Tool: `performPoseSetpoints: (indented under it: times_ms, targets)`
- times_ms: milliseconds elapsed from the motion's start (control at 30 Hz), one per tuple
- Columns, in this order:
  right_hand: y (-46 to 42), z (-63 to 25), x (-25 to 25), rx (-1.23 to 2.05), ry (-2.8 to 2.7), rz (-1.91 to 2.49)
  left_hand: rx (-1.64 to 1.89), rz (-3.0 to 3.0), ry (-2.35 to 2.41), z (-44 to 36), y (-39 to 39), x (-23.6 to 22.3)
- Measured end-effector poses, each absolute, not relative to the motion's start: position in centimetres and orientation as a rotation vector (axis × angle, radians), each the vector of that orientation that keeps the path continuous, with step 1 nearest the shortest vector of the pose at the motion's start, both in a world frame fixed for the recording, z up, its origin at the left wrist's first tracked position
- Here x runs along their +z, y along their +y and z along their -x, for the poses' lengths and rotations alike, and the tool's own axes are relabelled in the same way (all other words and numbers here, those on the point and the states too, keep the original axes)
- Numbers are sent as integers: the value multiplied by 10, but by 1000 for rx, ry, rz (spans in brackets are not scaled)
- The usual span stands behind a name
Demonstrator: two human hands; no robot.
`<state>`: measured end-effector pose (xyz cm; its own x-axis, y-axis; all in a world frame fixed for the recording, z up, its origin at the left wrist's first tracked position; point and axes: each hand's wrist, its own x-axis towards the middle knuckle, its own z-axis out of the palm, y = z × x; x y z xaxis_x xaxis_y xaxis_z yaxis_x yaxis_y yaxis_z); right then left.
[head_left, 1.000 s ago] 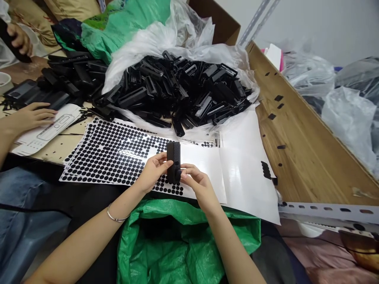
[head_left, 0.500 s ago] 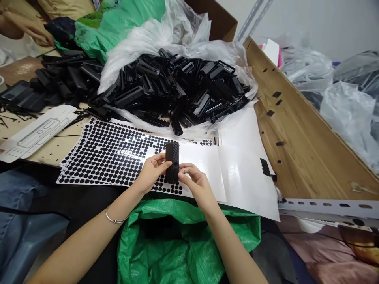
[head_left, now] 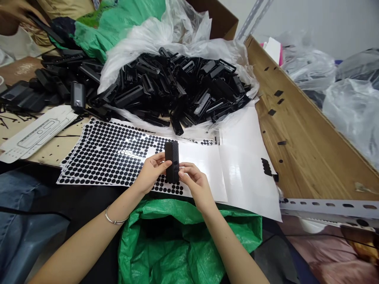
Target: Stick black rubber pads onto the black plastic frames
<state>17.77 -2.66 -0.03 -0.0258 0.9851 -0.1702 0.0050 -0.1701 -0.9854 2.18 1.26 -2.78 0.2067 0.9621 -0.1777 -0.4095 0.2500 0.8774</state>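
Nearest, a green bag gapes open below the forearms. Just beyond it, the left hand grips a black case between thumb and fingers, holding it upright over the sheets of dots. The right hand has its thumb and fingertips at the case's right side, pinched nearly together; whether they hold anything small, I cannot tell. A bangle circles the left wrist. Under the case, dot sheets spread to the left, with blank white paper to the right. A printed card lies farther left on the counter. Behind the sheets, a pile of black parts sits in clear plastic. At the far left, another person's hand holds a dark piece.
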Motion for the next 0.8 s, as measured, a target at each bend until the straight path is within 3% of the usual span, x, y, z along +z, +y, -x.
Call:
performPoseSetpoints:
  times_ms: [567,800]
  targets:
    - [-27,-165,-9,1184,-1005,1318,1120,-722,852,-21,11,-26]
    - [-26,-163,-9,1475,-1012,1192,1085,-614,761,-24,8,-25]
